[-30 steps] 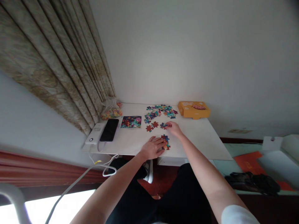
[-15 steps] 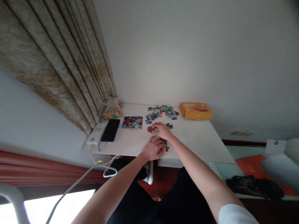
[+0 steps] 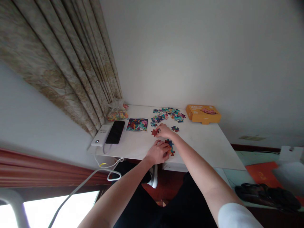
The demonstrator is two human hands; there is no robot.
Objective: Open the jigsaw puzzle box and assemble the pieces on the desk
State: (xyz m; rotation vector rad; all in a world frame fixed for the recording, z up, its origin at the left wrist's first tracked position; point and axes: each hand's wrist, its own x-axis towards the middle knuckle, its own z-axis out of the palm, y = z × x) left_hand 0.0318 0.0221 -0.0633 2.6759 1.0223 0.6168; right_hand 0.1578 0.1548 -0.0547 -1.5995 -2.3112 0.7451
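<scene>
My left hand (image 3: 158, 152) lies near the table's front edge with its fingers curled over a small joined section of puzzle (image 3: 170, 145), blue and orange; part of that section is under the fingers. Farther back, my right hand (image 3: 165, 130) has thumb and fingers pinched together on a red puzzle piece (image 3: 155, 132). Its fingertips partly cover the piece, so I cannot tell whether it is lifted. A separate dark puzzle piece group (image 3: 175, 129) lies just right of my right hand. Several multicoloured puzzle pieces (image 3: 169, 111) are spread behind it.
A picture card (image 3: 137, 124) lies left of the pieces, beside a black phone (image 3: 115, 132) and a white power bank (image 3: 101, 135) with a cable. A bag of small colourful items (image 3: 117, 114) sits by the curtain. An orange box (image 3: 203, 114) stands at the back right.
My right hand has shifted slightly left over the red pieces, and its fingers have drawn together. More of the blue joined section shows beside my left hand. The view has turned slightly left.
</scene>
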